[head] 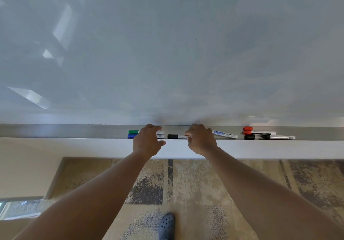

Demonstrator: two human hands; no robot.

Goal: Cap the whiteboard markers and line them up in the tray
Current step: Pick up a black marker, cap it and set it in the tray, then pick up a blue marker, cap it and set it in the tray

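Note:
A long grey tray (74,131) runs under the whiteboard. A green-capped marker (133,131) and a blue-capped marker (131,136) lie side by side in it. My left hand (148,142) arches over their white barrels, thumb apart in front of the tray edge. A black-capped marker (174,136) lies to their right, and my right hand (201,141) pinches its barrel at the fingertips. Further right lies a white marker with a blue label (225,134), its left end hidden by my hand. Two red-capped markers (248,130) and a black-capped one (249,137) sit at the right.
The whiteboard (167,53) fills the upper view, blank and glossy. A white ledge front (279,149) lies below the tray. Patterned carpet (186,183) and a blue perforated shoe (166,225) are beneath my arms.

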